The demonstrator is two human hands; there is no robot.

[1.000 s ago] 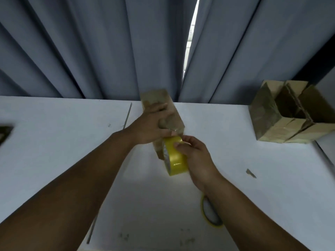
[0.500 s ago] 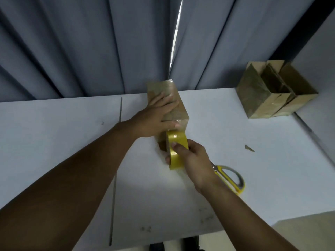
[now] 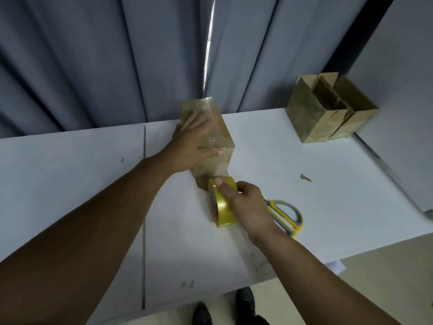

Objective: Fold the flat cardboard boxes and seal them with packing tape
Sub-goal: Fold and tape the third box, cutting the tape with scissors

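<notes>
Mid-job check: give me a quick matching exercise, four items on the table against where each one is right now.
Things:
1. tape roll
2. scissors
3. taped box
4. open boxes

Places:
A. far right corner of the table, tops open
B. under the flat left hand
C. gripped by the right hand
D. lying on the table beside the right wrist

Pairs: 1-C, 2-D, 3-B, 4-A.

A plain packing workroom: grey curtains (image 3: 93, 66) behind a white surface (image 3: 70, 172) with folded cardboard boxes (image 3: 328, 113) and scissors (image 3: 288, 216).
</notes>
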